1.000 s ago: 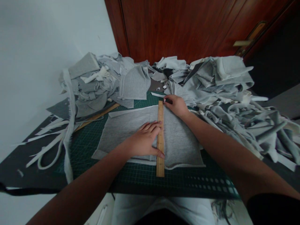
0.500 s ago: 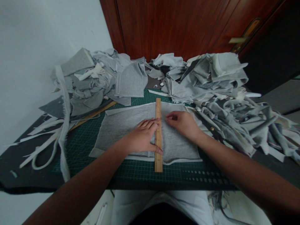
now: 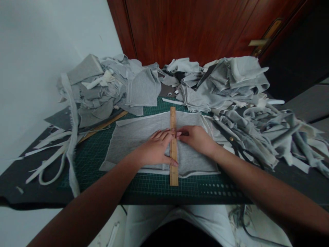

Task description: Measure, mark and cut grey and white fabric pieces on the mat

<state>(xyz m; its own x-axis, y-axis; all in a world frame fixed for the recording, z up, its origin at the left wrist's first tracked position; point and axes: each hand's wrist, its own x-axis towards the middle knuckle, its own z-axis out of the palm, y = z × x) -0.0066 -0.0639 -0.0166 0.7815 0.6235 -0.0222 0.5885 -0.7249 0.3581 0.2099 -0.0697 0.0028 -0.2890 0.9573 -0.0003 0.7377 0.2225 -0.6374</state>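
Note:
A wooden ruler (image 3: 173, 176) lies front to back across a piece of grey fabric (image 3: 138, 132) on a green cutting mat (image 3: 151, 187). With fingers spread and thumb stretched out, my left hand (image 3: 156, 147) presses flat on the ruler and the cloth left of it. My right hand (image 3: 196, 139) is closed in a pinch at the ruler's right edge, its fingertips close to those of the left. Whatever sits in that pinch is too small to make out. Black-handled scissors (image 3: 231, 139) rest on the table to the right of my right hand.
Heaps of grey fabric scraps stand at the back left (image 3: 97, 92) and back right (image 3: 231, 80), with another pile (image 3: 262, 133) along the right. Pale cloth strips (image 3: 73, 137) and a long wooden stick (image 3: 102, 125) lie on the left. A wooden door (image 3: 190, 31) is behind the table.
My right hand has moved left over the fabric, its pinched fingertips now at the ruler's edge. The left hand and the ruler stay in place; the view has shifted slightly.

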